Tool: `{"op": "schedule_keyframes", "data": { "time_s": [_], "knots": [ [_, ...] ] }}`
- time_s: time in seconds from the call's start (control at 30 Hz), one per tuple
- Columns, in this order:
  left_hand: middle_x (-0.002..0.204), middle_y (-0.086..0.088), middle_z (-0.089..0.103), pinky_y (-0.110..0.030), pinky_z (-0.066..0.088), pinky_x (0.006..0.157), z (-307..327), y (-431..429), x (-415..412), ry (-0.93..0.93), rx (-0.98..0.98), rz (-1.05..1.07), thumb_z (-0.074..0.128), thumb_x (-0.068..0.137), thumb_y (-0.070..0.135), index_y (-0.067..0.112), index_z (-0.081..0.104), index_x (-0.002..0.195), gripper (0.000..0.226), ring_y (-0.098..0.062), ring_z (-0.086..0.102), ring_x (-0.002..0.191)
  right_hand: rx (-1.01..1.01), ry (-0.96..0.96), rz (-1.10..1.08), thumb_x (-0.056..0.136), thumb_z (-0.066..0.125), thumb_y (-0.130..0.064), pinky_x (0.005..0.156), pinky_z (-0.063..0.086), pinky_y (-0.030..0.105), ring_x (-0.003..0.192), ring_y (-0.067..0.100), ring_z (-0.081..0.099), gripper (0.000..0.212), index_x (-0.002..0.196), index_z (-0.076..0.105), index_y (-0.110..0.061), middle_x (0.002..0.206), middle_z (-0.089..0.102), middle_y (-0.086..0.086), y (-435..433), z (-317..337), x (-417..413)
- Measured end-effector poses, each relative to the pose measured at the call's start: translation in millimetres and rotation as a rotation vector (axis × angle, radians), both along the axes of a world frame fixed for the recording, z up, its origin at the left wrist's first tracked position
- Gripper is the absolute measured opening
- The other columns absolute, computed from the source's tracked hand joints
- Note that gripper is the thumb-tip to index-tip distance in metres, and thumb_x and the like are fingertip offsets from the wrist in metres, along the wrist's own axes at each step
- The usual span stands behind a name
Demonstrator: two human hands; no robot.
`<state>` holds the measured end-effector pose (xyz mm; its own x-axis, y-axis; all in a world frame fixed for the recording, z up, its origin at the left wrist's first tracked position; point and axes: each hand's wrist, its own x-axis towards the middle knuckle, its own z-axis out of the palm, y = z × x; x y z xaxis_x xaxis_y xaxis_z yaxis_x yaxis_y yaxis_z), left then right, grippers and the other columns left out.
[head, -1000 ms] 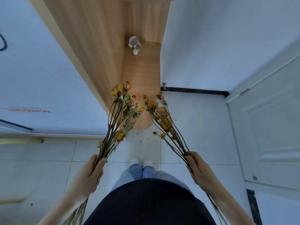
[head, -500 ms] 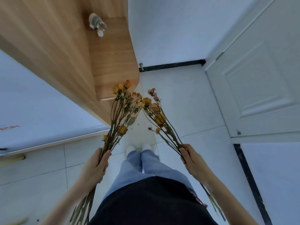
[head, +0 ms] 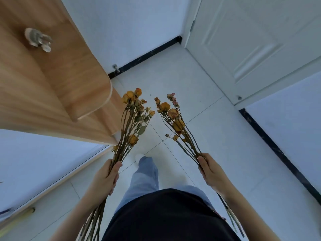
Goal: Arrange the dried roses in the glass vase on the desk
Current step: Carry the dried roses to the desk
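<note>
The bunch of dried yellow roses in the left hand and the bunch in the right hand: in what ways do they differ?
The left-hand bunch of dried yellow roses is thicker, with more stems; the right-hand bunch is thinner. The right-hand bunch has small pink buds on top; the left-hand bunch tops out in yellow-orange blooms. Both are gripped by the stems, blooms away from the person, by the left hand and right hand.
</note>
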<state>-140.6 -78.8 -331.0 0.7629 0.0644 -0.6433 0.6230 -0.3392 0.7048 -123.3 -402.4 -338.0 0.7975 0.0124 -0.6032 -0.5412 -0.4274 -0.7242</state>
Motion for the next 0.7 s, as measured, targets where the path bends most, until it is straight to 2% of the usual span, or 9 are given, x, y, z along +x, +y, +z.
{"op": "schedule_keyframes", "data": {
  "time_s": [0.1, 0.2, 0.4, 0.6, 0.7],
  "knots": [
    [0.056, 0.002, 0.044, -0.024, 0.034, 0.035, 1.2, -26.3, -1.4, 0.009, 0.0, -0.065, 0.04, 0.096, 0.032, 0.013, 0.051, 0.093, 0.022, -0.007, 0.036, 0.038, 0.024, -0.021, -0.093, 0.099, 0.036, -0.029, 0.047, 0.034, 0.023, 0.053, 0.008, 0.04, 0.017, 0.094, 0.052, -0.024, 0.063, 0.048, -0.003, -26.7, -4.1, -28.5],
    [0.058, 0.0, 0.042, -0.023, 0.033, 0.035, 2.9, -59.0, -8.7, 0.028, -0.001, -0.149, 0.039, 0.097, 0.031, 0.012, 0.051, 0.095, 0.023, -0.006, 0.035, 0.038, 0.013, -0.032, -0.187, 0.099, 0.036, -0.031, 0.041, 0.032, 0.015, 0.046, 0.003, 0.038, 0.017, 0.093, 0.052, -0.027, 0.057, 0.048, -0.008, -57.0, -6.8, -65.5],
    [0.059, -0.006, 0.043, -0.022, 0.032, 0.032, -1.9, -144.9, -36.1, 0.031, 0.016, -0.353, 0.039, 0.098, 0.027, 0.003, 0.049, 0.096, 0.027, -0.011, 0.035, 0.037, -0.011, -0.042, -0.445, 0.099, 0.035, -0.032, 0.043, 0.032, 0.016, 0.05, 0.008, 0.04, 0.018, 0.093, 0.052, -0.026, 0.058, 0.047, -0.006, -126.5, -9.3, -161.2],
    [0.053, 0.002, 0.045, -0.021, 0.033, 0.032, -13.2, -250.9, -67.6, 0.017, 0.008, -0.632, 0.04, 0.098, 0.028, 0.006, 0.052, 0.093, 0.025, -0.008, 0.037, 0.036, -0.059, -0.034, -0.689, 0.099, 0.036, -0.029, 0.047, 0.033, 0.023, 0.048, 0.006, 0.038, 0.019, 0.094, 0.052, -0.022, 0.061, 0.047, -0.003, -189.3, -3.4, -271.8],
    [0.054, -0.001, 0.043, -0.022, 0.033, 0.033, -10.4, -309.5, -73.1, -0.007, -0.009, -0.832, 0.04, 0.098, 0.028, 0.008, 0.053, 0.093, 0.025, -0.009, 0.036, 0.035, -0.059, -0.04, -0.856, 0.099, 0.036, -0.028, 0.043, 0.032, 0.017, 0.044, 0.001, 0.039, 0.018, 0.091, 0.051, -0.025, 0.061, 0.047, -0.004, -208.3, 1.4, -321.6]
  ]
}}
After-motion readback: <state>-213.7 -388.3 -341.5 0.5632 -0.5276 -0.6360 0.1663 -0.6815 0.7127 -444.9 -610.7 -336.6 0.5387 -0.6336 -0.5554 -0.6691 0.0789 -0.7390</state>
